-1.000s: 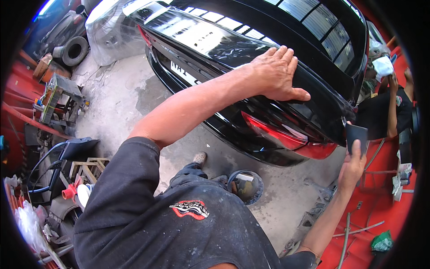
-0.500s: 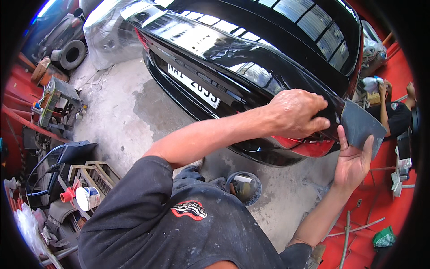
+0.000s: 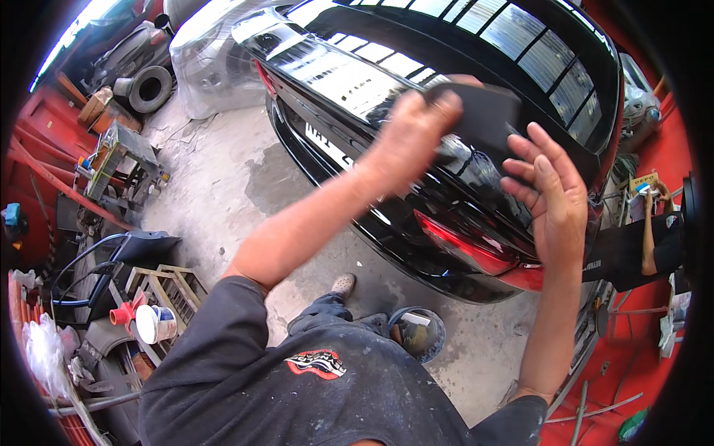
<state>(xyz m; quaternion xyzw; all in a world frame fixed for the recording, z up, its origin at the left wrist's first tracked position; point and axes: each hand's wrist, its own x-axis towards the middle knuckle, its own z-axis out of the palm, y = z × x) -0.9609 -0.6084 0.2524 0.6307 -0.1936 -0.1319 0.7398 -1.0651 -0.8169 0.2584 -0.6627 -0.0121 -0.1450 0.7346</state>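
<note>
My left hand [image 3: 420, 134], blurred by motion, grips a dark sheet of sandpaper [image 3: 487, 111] with the thumb on top. It holds the sheet above the rear of a glossy black car [image 3: 454, 189]. Whether the sheet touches the paint I cannot tell. To the right of it, my right hand [image 3: 554, 186] is raised over the car's rear corner, fingers apart and holding nothing. Below the hands is the red tail light [image 3: 468, 245]. The licence plate [image 3: 327, 145] is partly hidden by my left forearm.
A bucket [image 3: 442, 338] of murky liquid stands by my feet on the concrete floor [image 3: 201, 201]. Tyres [image 3: 150, 89], a wooden frame [image 3: 167, 286] and a white tub [image 3: 155, 324] lie to the left. At the right, another person [image 3: 632, 245] works beside a red wall.
The sandpaper has passed from my right hand to my left, its darker face now showing. My left hand has moved left and up; my right hand has risen and let go.
</note>
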